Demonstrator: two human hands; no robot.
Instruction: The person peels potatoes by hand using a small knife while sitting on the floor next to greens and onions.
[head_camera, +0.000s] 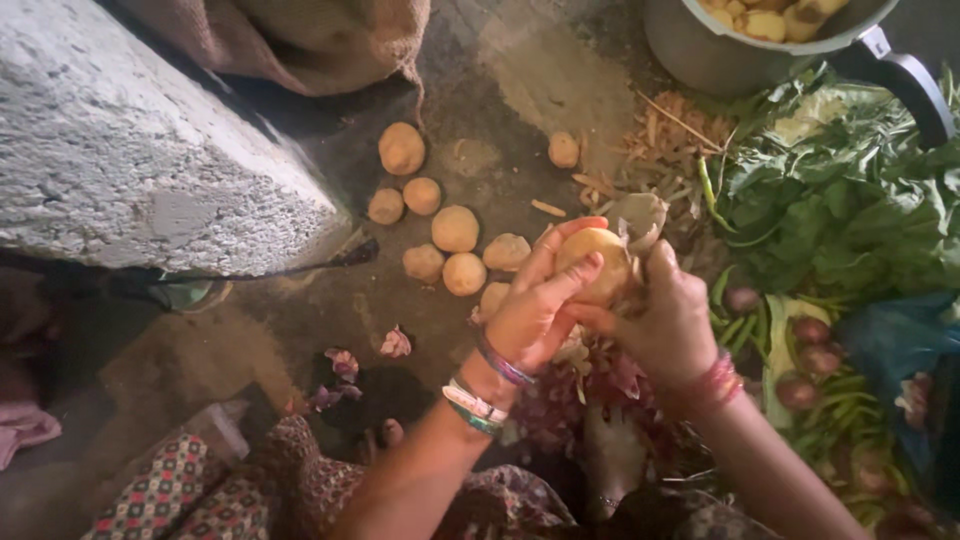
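A pale yellow potato (598, 262) is held above the floor in my left hand (533, 310), whose fingers wrap around its left side. My right hand (668, 322) presses against the potato's right side, and a thin strip of peel (640, 215) curls up from it. Any tool in my right hand is hidden by the fingers. Bangles circle both wrists. Several unpeeled potatoes (455, 229) lie loose on the dark floor just beyond my hands.
A metal pot (745, 55) with cut potato pieces and a black handle stands at the top right. Leafy greens (850, 200), green beans and red onions (810, 332) lie right. A concrete block (130, 140) and burlap sack (310, 40) sit left. Peelings litter the floor.
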